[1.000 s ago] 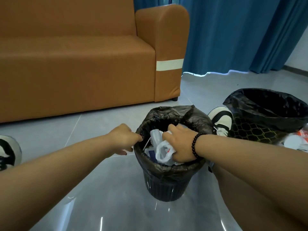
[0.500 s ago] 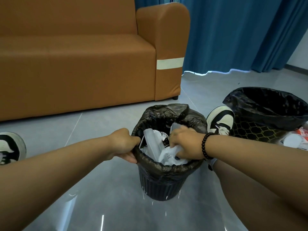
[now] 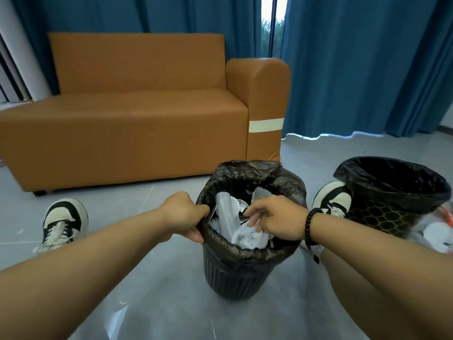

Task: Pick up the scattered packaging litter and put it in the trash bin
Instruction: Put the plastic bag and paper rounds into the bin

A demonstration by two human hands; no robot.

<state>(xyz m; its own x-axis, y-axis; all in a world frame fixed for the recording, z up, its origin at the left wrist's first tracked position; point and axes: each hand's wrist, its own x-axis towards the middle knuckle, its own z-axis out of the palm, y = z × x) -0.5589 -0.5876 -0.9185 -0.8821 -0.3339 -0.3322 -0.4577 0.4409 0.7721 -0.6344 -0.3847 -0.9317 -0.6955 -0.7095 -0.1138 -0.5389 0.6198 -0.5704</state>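
A small black ribbed trash bin [image 3: 235, 273] lined with a dark plastic bag stands on the grey floor in front of me. It is filled with white and clear packaging litter [image 3: 241, 235]. My left hand [image 3: 182, 214] grips the bin's left rim and the bag edge. My right hand [image 3: 277, 218], with a black bead bracelet at the wrist, is over the bin's opening, its fingers curled down into the white litter, touching it. Whether the fingers pinch a piece is unclear.
A second, larger bin [image 3: 392, 192] with a black liner stands at the right, with white and red litter [image 3: 438, 231] beside it. My two sneakers [image 3: 62, 222] [image 3: 333, 200] flank the small bin. An orange sofa [image 3: 137, 119] and blue curtains [image 3: 362, 65] lie behind.
The view has tilted up, showing more sofa and curtain. My right hand has lifted slightly from pressing the litter down. My left hand keeps its hold on the rim.
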